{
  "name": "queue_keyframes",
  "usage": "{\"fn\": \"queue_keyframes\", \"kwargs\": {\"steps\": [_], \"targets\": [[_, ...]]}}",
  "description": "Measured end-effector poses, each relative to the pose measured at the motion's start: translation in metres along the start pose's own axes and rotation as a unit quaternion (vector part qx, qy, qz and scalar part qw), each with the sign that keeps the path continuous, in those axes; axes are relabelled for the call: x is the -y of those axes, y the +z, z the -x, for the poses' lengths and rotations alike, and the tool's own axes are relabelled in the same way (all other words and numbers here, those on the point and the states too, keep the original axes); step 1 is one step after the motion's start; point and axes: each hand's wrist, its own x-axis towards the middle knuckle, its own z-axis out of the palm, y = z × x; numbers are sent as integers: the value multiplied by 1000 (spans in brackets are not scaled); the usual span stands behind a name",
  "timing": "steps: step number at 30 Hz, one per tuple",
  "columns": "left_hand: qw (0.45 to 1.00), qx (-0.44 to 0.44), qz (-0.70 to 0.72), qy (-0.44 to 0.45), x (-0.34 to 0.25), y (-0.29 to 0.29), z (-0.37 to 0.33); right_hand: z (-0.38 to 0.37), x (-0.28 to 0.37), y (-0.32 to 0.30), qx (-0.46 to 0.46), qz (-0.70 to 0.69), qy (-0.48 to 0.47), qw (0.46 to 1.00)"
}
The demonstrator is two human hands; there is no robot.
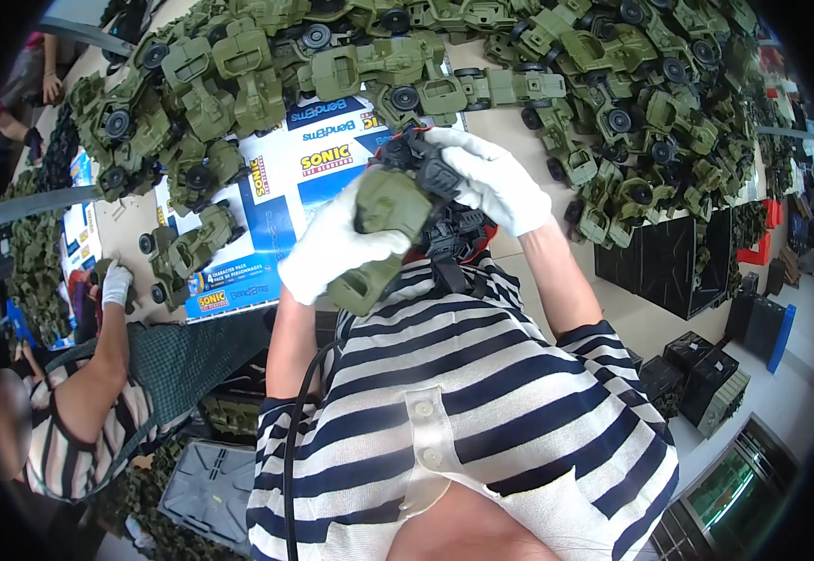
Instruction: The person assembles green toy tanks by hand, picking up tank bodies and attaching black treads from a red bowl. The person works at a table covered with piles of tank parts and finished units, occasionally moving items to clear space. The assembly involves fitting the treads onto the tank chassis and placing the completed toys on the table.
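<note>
I hold an olive-green toy vehicle body (383,234) up in front of my chest, above the near edge of the bench (510,126). My left hand (337,248), in a white glove, wraps around the green shell from the left side, its fingers (383,245) closed over the lower part. My right hand (496,182), also in a white glove, comes in from the right and closes over the top of a black plastic chassis piece (444,201) that sits against the green body; the two parts touch between my hands.

Beyond them, a flattened blue-and-white printed carton (285,178) lies on the bench, and a large heap of matching green toy vehicles with black wheels (631,84) runs along the far side and the right. More of them lie on the left of the carton. At my left another person's gloved hand (117,285) rests on a green part. Black crates (706,374) stand on the floor at my right.
</note>
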Motion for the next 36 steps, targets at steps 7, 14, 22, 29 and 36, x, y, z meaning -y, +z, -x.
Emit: {"fn": "queue_keyframes", "kwargs": {"steps": [7, 14, 22, 29, 36], "targets": [[995, 19, -99, 2, -21, 14, -5, -7, 11, -14, 57, 422, -163, 890], [980, -75, -182, -11, -12, 24, -6, -10, 9, -10, 43, 527, -73, 846], [982, 7, 185, -18, -20, 15, 3, -14, 24, -26, 65, 310, -68, 946], [983, 7, 167, -78, -33, 22, 3, -11, -10, -29, 148, 142, -60, 977], [980, 8, 180, -89, -35, 24, 4, -13, -18, -34, 163, 58, -56, 983]]}}
